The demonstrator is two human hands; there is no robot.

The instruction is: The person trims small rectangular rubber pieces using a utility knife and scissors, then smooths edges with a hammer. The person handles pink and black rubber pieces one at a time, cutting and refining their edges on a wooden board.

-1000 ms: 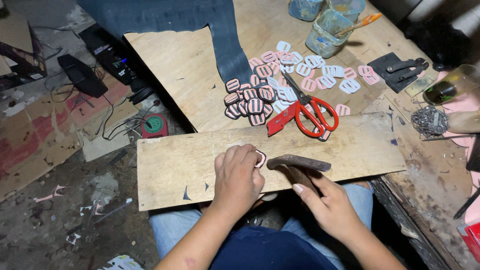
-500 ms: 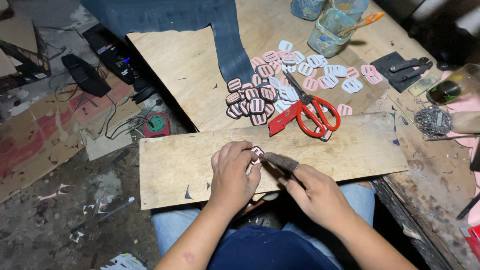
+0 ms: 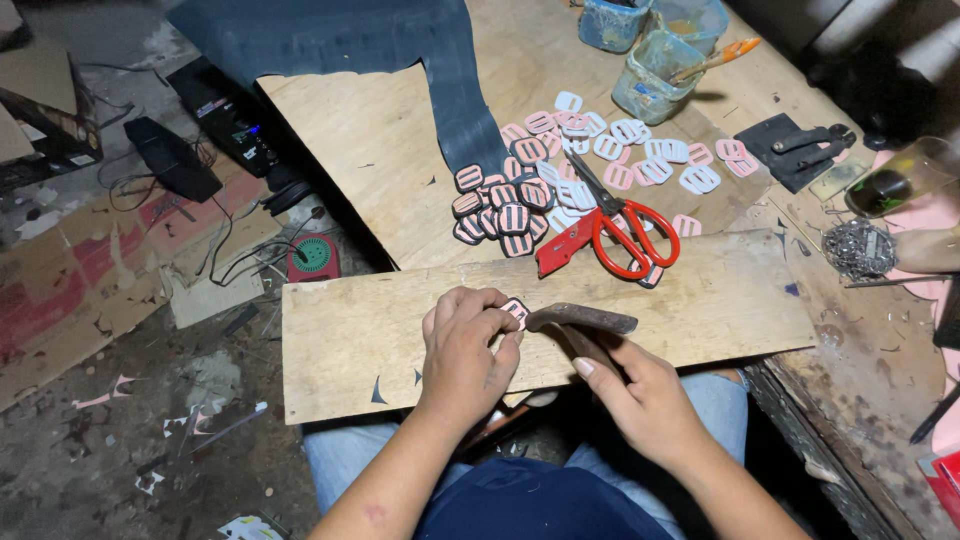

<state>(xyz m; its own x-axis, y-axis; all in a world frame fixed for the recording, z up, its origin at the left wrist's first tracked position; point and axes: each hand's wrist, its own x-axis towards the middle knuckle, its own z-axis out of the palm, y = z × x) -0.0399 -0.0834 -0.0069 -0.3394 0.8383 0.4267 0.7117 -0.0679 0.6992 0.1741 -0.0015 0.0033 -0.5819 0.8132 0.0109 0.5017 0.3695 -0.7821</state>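
Note:
My left hand (image 3: 466, 345) pinches a small pink slotted buckle piece (image 3: 516, 309) against the wooden board (image 3: 700, 310) that lies across my lap. My right hand (image 3: 640, 395) grips the handle of a dark hammer (image 3: 582, 320), whose head rests on the board right beside the piece. A pile of dark-and-pink buckle pieces (image 3: 500, 205) and several loose pink and white ones (image 3: 640, 155) lie on the plywood behind the board.
Red-handled scissors (image 3: 625, 230) and a red cutter (image 3: 562, 248) lie just beyond the board. Paint-stained jars (image 3: 655, 60) with a brush stand at the back. A dark fabric strip (image 3: 440, 70), a black tool (image 3: 800, 150) and small metal bits (image 3: 858, 248) are nearby.
The hammer head came down and left toward the piece in my left hand, and now rests beside it. My left hand has hardly moved.

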